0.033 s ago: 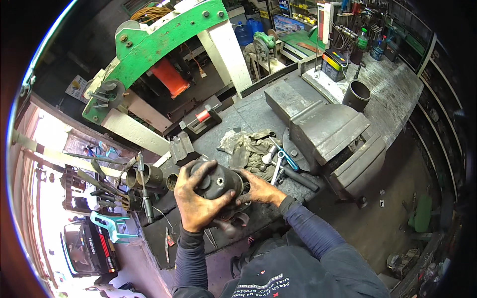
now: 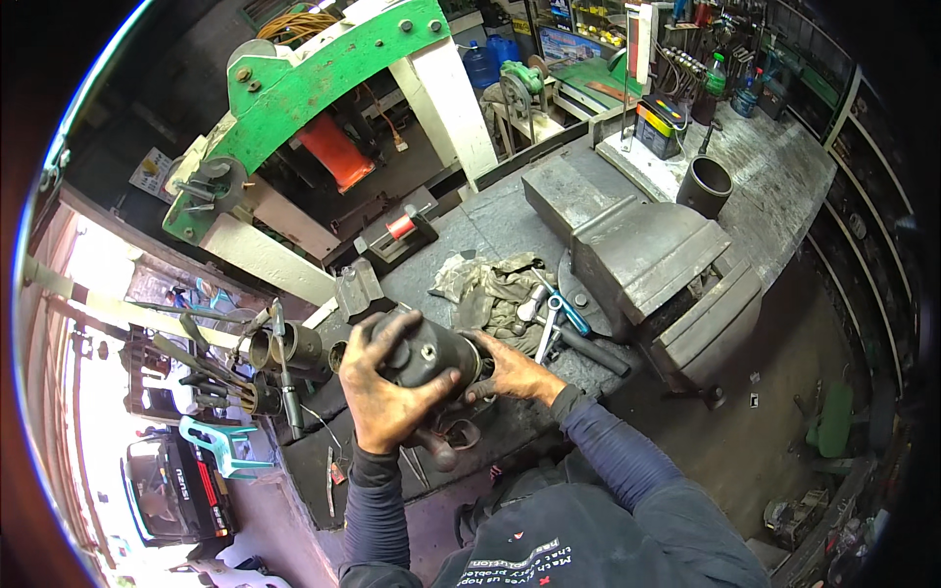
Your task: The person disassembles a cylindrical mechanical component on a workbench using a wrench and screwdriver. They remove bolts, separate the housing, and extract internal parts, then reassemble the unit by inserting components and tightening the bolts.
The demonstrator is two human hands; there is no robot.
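A dark metal cylinder (image 2: 431, 353), resembling a motor housing with a small round hole in its side, is held between both hands over the bench's near edge. My left hand (image 2: 387, 387) wraps round its left end with the fingers spread over the top and the thumb across the near side. At its right end, my right hand (image 2: 510, 374) grips with thumb and fingers; what lies inside that grip is partly hidden. Below the cylinder show a curved metal strap (image 2: 463, 433) and a rounded dark knob (image 2: 444, 458); whether they join the cylinder I cannot tell.
A large bench vise (image 2: 652, 265) stands to the right. Beyond my hands lie a crumpled rag (image 2: 495, 294), a blue-handled screwdriver (image 2: 570, 316) and a dark tube (image 2: 593, 353). Metal cylinders (image 2: 299, 348) stand at left. A green-and-white press frame (image 2: 323, 73) rises behind.
The cylinder has tilted slightly, its side hole moving up and left. My left hand has shifted a little left with it. My right hand stays almost in place.
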